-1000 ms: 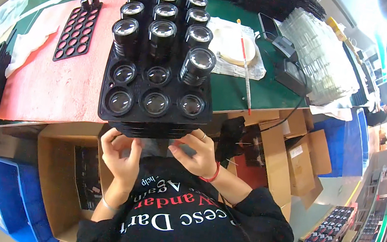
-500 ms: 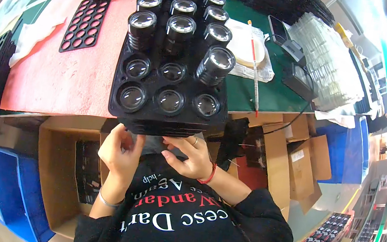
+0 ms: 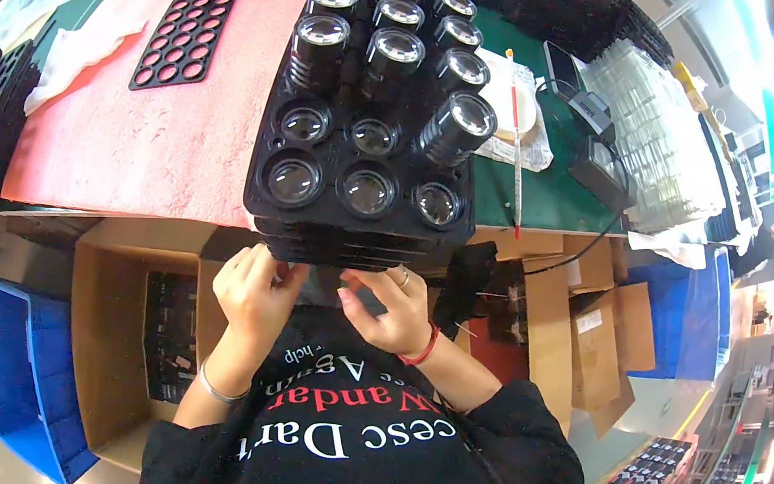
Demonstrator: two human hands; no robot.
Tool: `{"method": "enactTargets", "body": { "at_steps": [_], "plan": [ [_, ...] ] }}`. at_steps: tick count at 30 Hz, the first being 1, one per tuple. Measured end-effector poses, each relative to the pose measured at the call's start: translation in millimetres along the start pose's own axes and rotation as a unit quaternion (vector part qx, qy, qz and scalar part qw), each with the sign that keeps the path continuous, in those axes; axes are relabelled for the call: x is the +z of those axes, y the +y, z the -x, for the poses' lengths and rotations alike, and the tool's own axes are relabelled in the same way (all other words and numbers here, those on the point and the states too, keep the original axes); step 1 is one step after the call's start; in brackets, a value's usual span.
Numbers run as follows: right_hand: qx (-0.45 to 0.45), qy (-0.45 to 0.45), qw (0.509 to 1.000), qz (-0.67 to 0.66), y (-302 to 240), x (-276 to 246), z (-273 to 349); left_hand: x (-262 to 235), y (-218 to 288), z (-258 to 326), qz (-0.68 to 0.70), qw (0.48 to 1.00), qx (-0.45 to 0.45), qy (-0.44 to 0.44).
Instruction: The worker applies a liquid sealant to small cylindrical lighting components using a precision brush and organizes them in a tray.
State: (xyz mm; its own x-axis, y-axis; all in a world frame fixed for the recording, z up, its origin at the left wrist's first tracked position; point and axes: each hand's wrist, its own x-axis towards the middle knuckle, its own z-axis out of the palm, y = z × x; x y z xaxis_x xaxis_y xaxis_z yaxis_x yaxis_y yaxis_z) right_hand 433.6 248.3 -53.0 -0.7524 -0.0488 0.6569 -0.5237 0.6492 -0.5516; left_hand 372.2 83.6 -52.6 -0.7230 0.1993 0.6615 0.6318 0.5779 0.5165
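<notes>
A stack of black trays (image 3: 362,238) carries several black lens barrels with clear domed lenses (image 3: 398,47); the barrels farther back stand tall. In the two nearest rows most lenses sit low in their round holes, and one tall barrel (image 3: 460,128) leans outward at the right. My left hand (image 3: 252,294) is just below the tray stack's near edge, its fingers closed; what they hold, if anything, is hidden. My right hand (image 3: 392,312) is beside it under the same edge, thumb and forefinger curved apart with a gap between them. Nothing can be made out in that gap.
A black perforated tray (image 3: 174,71) lies on the pink foam sheet (image 3: 169,147) at left. On the green table at right are a white round item in plastic (image 3: 518,116), a thin red-and-white stick (image 3: 518,162) and a black box (image 3: 600,173). Cardboard boxes (image 3: 111,421) and a blue bin (image 3: 46,381) stand below.
The tray stack and both my hands appear farther right in the picture, and the background has shifted slightly too. My right thumb and forefinger look a little more curved.
</notes>
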Motion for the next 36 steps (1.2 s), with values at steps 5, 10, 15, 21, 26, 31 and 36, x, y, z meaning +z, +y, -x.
{"method": "enactTargets", "body": {
  "at_steps": [5, 10, 15, 21, 26, 31, 36],
  "plan": [
    [-0.018, 0.016, 0.998, 0.062, -1, 1, -1, 1, 5, -3, 0.019, 1.0, 0.004, -0.014],
    [-0.056, 0.029, 0.996, 0.064, -3, -3, -4, -1, 4, -1, 0.02, 0.999, 0.001, -0.033],
    [-0.078, 0.053, 0.989, 0.115, 2, -6, 1, -3, 2, 2, 0.057, 0.997, 0.038, 0.02],
    [-0.025, 0.055, 0.993, 0.102, -6, 0, -3, -4, -1, 4, 0.057, 0.997, 0.054, -0.003],
    [0.024, 0.029, 0.999, 0.019, -7, 6, 0, -3, -1, 5, 0.045, 0.997, 0.061, 0.0],
    [0.042, -0.032, 0.998, -0.034, -5, 9, -1, 2, -7, 18, 0.054, 0.996, -0.054, 0.047],
    [-0.046, 0.017, 0.999, -0.007, -2, 8, 3, 5, -11, 19, 0.063, 0.995, -0.042, 0.069]
  ]
}}
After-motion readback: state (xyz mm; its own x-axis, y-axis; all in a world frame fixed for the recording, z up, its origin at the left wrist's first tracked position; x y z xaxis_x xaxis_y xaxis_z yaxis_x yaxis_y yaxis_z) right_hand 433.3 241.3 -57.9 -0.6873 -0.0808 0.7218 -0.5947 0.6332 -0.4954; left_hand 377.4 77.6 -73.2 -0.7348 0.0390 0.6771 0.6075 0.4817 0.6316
